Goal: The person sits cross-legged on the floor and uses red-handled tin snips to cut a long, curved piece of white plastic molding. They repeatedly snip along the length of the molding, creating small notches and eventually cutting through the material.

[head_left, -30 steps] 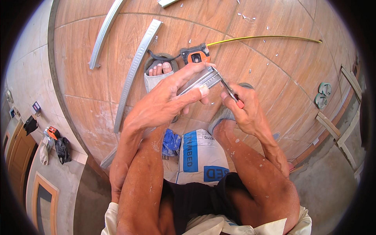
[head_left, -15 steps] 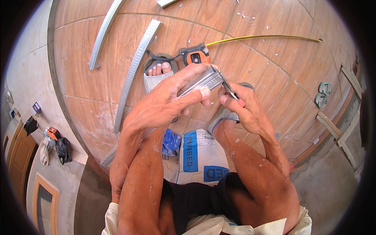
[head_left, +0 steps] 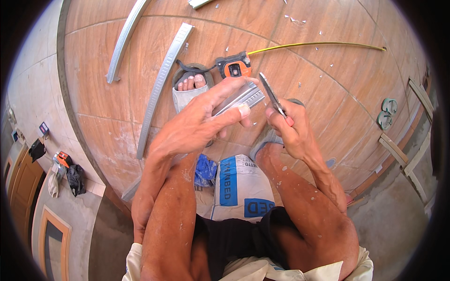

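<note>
My left hand (head_left: 206, 122) grips a short silver metal channel (head_left: 248, 98), fingers over its top and thumb across its near side. In my right hand (head_left: 295, 126) are metal snips (head_left: 272, 96) with red on the handle; their dark blades stand just beside the channel's right end, apart from it. An orange and black tape measure (head_left: 227, 62) lies beyond my hands, its yellow tape (head_left: 318, 44) drawn out to the right. My left foot, in a grey slide sandal (head_left: 185, 97), is just behind the channel.
Long metal channels (head_left: 161, 84) lie on the tiled floor (head_left: 103, 107), with small metal scraps around. A white-and-blue bag (head_left: 241, 180) and blue plastic (head_left: 205, 169) lie between my legs. Green flip-flops (head_left: 385, 113) and wooden pieces (head_left: 393, 150) are rightward. Tools and dark bags (head_left: 75, 178) are leftward.
The snips' blades, across the channel's end earlier, have moved off it to the right and now point upward. My left hand and the channel have barely moved.
</note>
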{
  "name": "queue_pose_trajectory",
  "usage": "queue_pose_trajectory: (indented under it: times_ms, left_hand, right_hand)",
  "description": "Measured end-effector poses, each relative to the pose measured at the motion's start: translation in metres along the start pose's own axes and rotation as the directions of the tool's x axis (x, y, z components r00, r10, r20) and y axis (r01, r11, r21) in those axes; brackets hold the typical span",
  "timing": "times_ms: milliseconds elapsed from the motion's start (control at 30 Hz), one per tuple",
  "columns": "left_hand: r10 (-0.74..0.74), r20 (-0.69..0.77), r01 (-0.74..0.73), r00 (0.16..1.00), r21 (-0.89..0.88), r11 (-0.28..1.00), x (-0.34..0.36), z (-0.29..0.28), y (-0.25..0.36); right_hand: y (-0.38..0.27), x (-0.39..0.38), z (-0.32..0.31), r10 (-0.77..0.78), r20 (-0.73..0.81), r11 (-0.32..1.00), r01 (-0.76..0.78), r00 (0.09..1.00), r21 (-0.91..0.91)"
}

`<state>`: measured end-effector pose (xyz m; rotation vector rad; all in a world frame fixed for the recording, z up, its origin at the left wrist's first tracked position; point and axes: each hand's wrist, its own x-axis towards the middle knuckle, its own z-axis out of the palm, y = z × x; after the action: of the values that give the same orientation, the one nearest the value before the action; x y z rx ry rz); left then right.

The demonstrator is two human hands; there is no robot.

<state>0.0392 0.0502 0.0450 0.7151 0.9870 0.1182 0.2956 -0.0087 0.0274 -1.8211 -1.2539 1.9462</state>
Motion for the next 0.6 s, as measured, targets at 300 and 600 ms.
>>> queue_pose_trajectory:
  times_ms: [300,600]
  left_hand:
    - [0.076,-0.063,-0.084,0.995,-0.145,0.986,0.004,-0.001,0.002]
    - [0.127,-0.044,-0.131,0.991,-0.111,0.985,0.010,-0.011,-0.002]
  right_hand:
    - [0.002,0.008,-0.015,-0.093,-0.261,0.979,0.136,0.961,0.154]
    - [-0.028,-0.002,-0.014,-0.213,-0.232,0.968,0.173,0.949,-0.181]
